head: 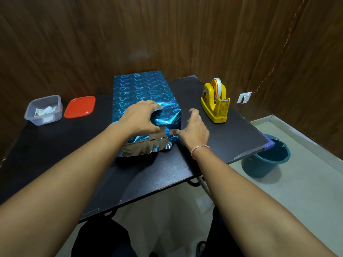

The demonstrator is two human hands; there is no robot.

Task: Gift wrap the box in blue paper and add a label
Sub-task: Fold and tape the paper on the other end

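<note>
Left hand (141, 117) curled in a grip, right hand (193, 127) open, fingers spread, both forearms outstretched

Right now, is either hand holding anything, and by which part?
Left hand grips the blue paper at the box's near-end fold. Right hand holds nothing; its thumb touches that fold.

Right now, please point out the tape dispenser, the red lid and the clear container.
tape dispenser (215, 102): head view, on its yellow body.
red lid (79, 107): head view, on its flat top.
clear container (44, 110): head view, on its front wall.
</note>
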